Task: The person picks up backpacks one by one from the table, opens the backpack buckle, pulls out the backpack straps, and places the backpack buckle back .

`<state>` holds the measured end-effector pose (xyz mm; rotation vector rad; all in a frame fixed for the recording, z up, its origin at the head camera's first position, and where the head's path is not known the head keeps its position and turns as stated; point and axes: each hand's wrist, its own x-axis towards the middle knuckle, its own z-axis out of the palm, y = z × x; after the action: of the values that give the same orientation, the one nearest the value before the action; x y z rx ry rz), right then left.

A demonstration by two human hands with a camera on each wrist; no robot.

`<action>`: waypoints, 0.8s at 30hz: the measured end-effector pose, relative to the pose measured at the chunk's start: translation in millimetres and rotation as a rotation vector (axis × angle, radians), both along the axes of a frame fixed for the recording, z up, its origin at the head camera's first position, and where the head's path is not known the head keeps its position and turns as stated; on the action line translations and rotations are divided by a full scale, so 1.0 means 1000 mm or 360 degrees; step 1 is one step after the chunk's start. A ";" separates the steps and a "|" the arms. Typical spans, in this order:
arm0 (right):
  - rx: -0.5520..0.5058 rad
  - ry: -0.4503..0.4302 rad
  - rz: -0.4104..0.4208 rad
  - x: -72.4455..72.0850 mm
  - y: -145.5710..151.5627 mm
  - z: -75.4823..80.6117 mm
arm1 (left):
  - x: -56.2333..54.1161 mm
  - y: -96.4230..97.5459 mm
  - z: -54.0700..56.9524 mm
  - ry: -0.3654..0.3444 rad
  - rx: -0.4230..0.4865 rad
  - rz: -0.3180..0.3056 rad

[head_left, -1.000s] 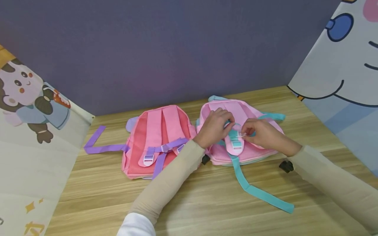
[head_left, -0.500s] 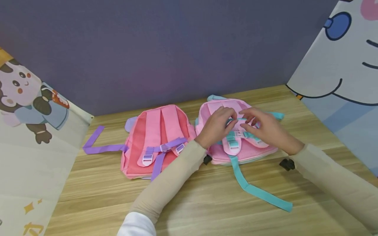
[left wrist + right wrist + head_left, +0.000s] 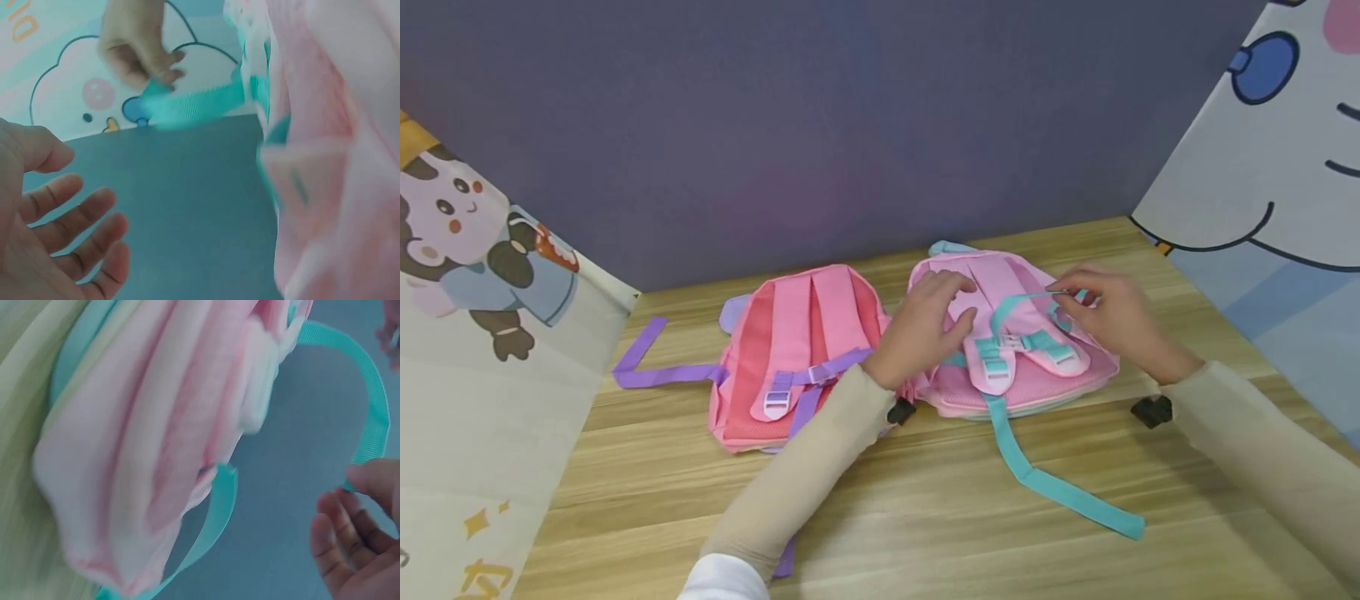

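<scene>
A light pink backpack (image 3: 951, 393) lies with its shoulder straps up at the centre right. Between finger and thumb, my right hand (image 3: 1116, 312) pinches the end of a teal strap (image 3: 1017, 305). That strap arches up from a white buckle (image 3: 1011, 342) joining the two shoulder straps, and bends in a loop in the right wrist view. My left hand (image 3: 921, 329) hovers over the backpack's left side with fingers spread and nothing in them. The left wrist view shows its palm and loosely bent fingers (image 3: 84, 228), apart from the teal strap.
To the left lies a coral pink backpack (image 3: 741, 417) with purple straps (image 3: 673, 379), partly behind my left forearm. Another teal strap (image 3: 1067, 493) trails toward me over the wooden table (image 3: 925, 533). A dark wall (image 3: 850, 142) stands behind, with printed panels at both sides.
Both hands have left the buckle. My right hand has moved right and pulled the teal strap's end out with it. My left hand has drawn back slightly left, its fingers spreading.
</scene>
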<state>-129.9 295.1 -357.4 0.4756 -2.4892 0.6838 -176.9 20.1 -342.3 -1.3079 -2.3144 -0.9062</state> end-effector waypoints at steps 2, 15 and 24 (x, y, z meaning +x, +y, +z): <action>0.0006 -0.0023 -0.0049 0.001 0.006 -0.001 | 0.001 -0.015 0.002 0.0009 0.0026 0.0011; 0.0066 -0.0088 -0.0166 0.016 0.049 -0.022 | 0.017 -0.134 0.012 0.0028 0.0019 0.0293; 0.0140 -0.0336 -0.0231 0.022 0.042 -0.020 | 0.030 -0.166 -0.002 -0.0009 -0.0263 0.0353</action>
<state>-107.8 336.7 -376.9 0.2617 -2.7293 0.5956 -146.7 -146.3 -344.6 -1.0796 -2.5224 -0.6607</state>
